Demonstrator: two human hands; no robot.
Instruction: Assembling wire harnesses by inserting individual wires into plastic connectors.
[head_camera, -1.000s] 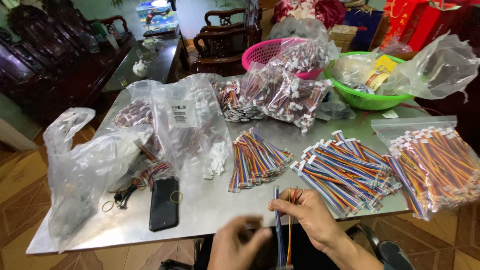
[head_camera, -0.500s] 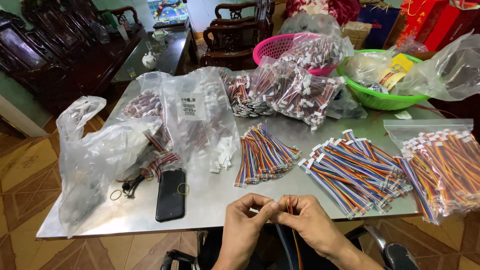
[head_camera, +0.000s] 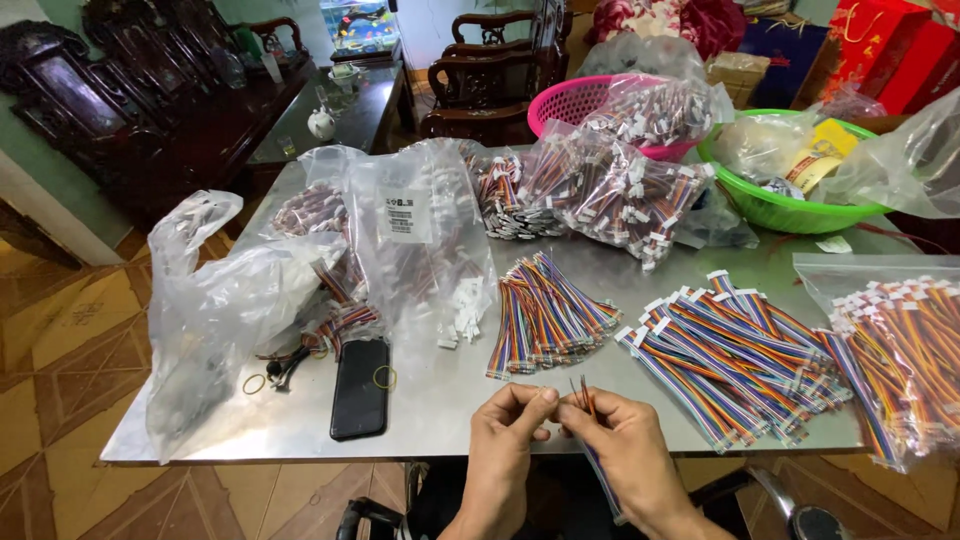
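I've got both hands low at the near edge of the metal table (head_camera: 600, 250). Left hand (head_camera: 505, 440) and right hand (head_camera: 625, 455) are nearly touching at the fingertips, both pinching the same few thin coloured wires (head_camera: 583, 397). Left thumb and forefinger are pressed together on the wires' upper part; right fingers are closed round them just beside, with the short wire ends sticking up above the right hand. The rest of the wires hang down below the right palm, past the table edge.

Just beyond my hands: a loose fan of rainbow ribbon cables (head_camera: 545, 315), flat on the table. Right of it, a bigger pile of ribbon cables with white connectors (head_camera: 735, 350), and a clear bag of orange-toned cables (head_camera: 900, 350) at the far right.

Left of my hands is a black phone (head_camera: 360, 388), face down, with a yellow rubber band (head_camera: 384, 377) touching its right edge. Crumpled clear plastic bags (head_camera: 230, 310) further left. At the back: a pink basket (head_camera: 580, 100) and a green basin (head_camera: 780, 210)
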